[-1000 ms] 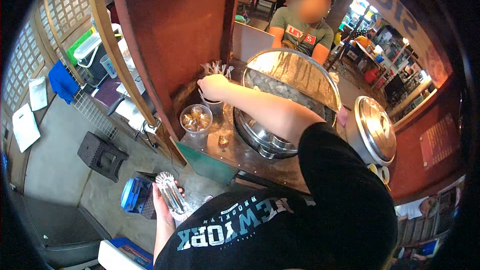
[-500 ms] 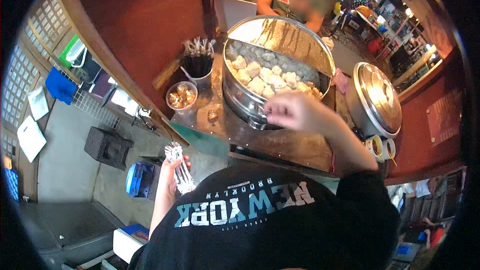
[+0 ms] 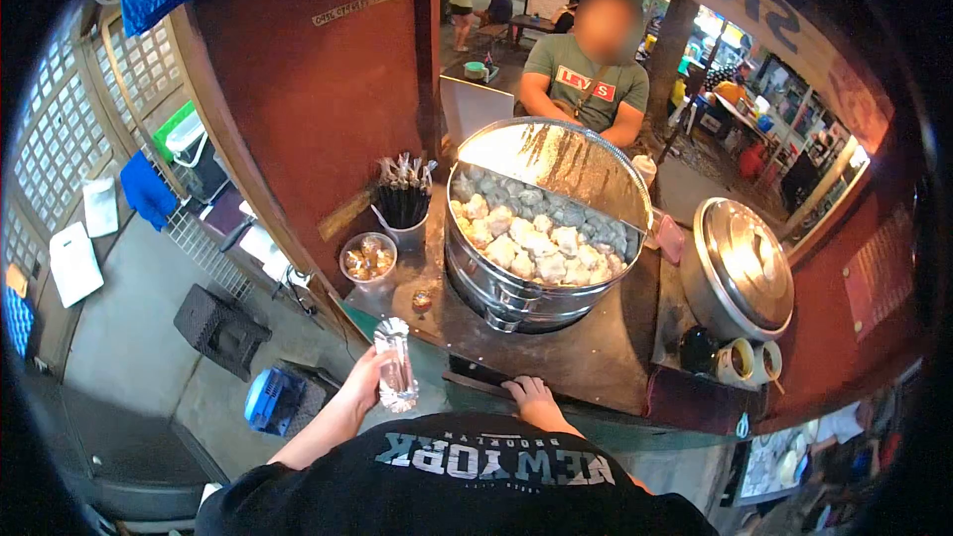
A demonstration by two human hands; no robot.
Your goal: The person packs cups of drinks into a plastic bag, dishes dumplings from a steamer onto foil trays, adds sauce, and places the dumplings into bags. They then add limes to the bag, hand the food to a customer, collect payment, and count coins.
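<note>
My left hand [image 3: 366, 378] is closed on a shiny foil tray [image 3: 397, 369], long and narrow with crimped ends, beside the counter's front edge. My right hand [image 3: 531, 395] lies palm down at the front edge of the counter [image 3: 586, 362], near a dark gap below the top. Its fingers are stretched out and hold nothing that I can see. Beyond both hands stands a round metal steamer [image 3: 501, 300], half covered by a raised shiny lid [image 3: 556, 161]. Pale dumplings [image 3: 536, 243] fill its front half, and greyer ones sit behind in shadow.
A cup of wrapped brown pieces [image 3: 368, 258] and a cup of dark wrapped sticks [image 3: 405, 201] stand left of the steamer. One wrapped piece [image 3: 422, 301] lies nearby. To the right are a lidded pot [image 3: 745, 263] and small cups [image 3: 736, 361]. A person [image 3: 588, 79] sits opposite.
My right hand has come down from in front of the steamer to the counter's front edge. My left hand has brought the foil tray nearer the counter. The view has tilted up.
</note>
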